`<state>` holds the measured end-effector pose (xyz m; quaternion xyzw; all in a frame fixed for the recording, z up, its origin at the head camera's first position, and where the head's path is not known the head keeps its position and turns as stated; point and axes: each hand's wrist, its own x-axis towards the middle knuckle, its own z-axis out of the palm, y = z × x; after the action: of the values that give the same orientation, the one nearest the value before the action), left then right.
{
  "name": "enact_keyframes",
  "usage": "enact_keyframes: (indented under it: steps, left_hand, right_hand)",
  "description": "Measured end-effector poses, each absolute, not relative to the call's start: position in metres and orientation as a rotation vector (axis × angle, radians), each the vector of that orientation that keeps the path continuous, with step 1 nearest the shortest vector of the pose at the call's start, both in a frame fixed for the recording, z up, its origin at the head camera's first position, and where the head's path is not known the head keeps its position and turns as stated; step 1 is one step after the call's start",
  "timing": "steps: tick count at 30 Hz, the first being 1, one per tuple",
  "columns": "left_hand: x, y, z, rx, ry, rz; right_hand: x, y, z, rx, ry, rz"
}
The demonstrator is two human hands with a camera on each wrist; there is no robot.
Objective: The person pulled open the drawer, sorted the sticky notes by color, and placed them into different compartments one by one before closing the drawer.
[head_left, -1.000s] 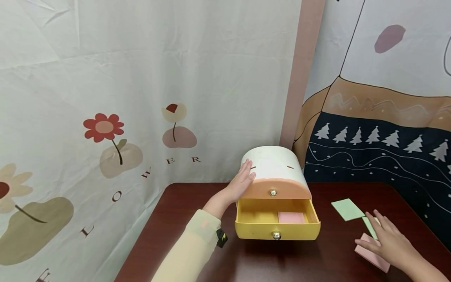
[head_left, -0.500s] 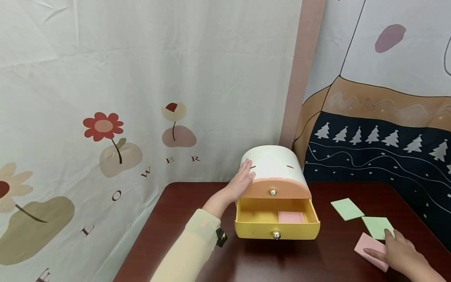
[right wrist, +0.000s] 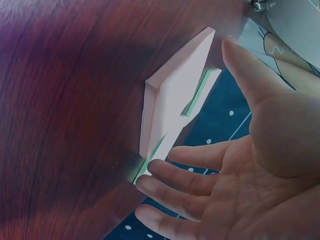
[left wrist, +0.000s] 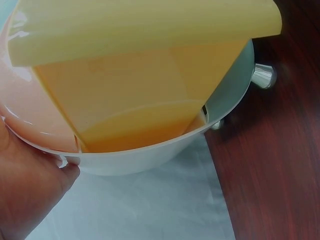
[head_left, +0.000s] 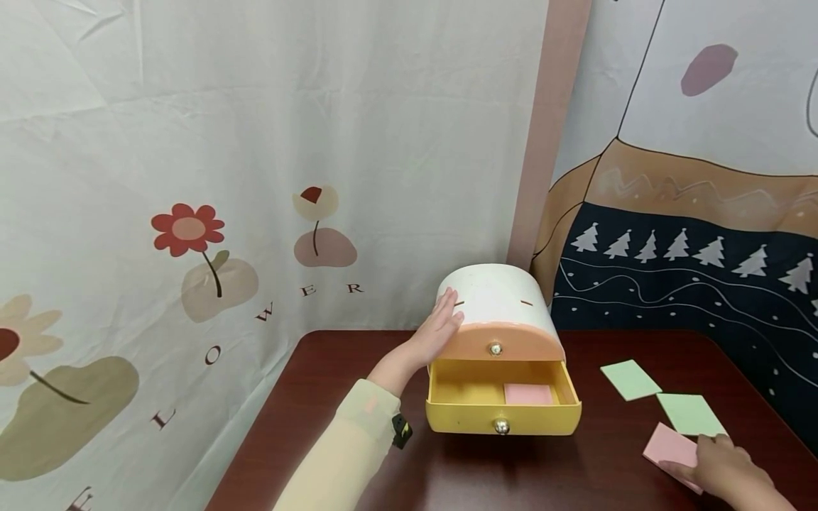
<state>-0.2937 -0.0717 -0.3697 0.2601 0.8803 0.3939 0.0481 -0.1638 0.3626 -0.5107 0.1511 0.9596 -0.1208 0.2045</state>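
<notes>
My left hand (head_left: 437, 333) rests against the left side of a small round-topped drawer cabinet (head_left: 495, 287), fingers laid along its white shell. The yellow drawer (head_left: 460, 419) is pulled out, with a pink note pad (head_left: 527, 394) inside. At the right, my right hand (head_left: 728, 465) hovers over the right part of a thick pink sticky-note pad (head_left: 667, 446) on the table. Its thumb and fingers are spread apart, with a gap to the pad in the right wrist view. Two green note pads lie beyond: one near the hand (head_left: 686, 411), one farther back (head_left: 631, 380).
The cabinet's orange upper drawer (head_left: 473, 344) is closed and has a silver knob (head_left: 495, 349). Everything stands on a dark red-brown table (head_left: 345, 383). A printed curtain (head_left: 383, 142) hangs behind the table's back edge.
My right hand has drawn back toward the lower right, from over the nearer green pad to the pink pad, uncovering the green one. The left hand and cabinet stay still.
</notes>
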Motion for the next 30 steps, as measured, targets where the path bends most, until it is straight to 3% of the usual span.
enact_keyframes:
  steps: [6, 30]
  left_hand:
    - [-0.295, -0.071, -0.371, 0.798, 2.692, 1.198]
    - [-0.295, -0.071, -0.372, 0.811, 2.697, 1.194]
  right_hand:
    - [-0.169, 0.358, -0.518, 0.537, 2.635, -0.318]
    - [-0.172, 0.365, -0.523, 0.539, 2.698, -0.476]
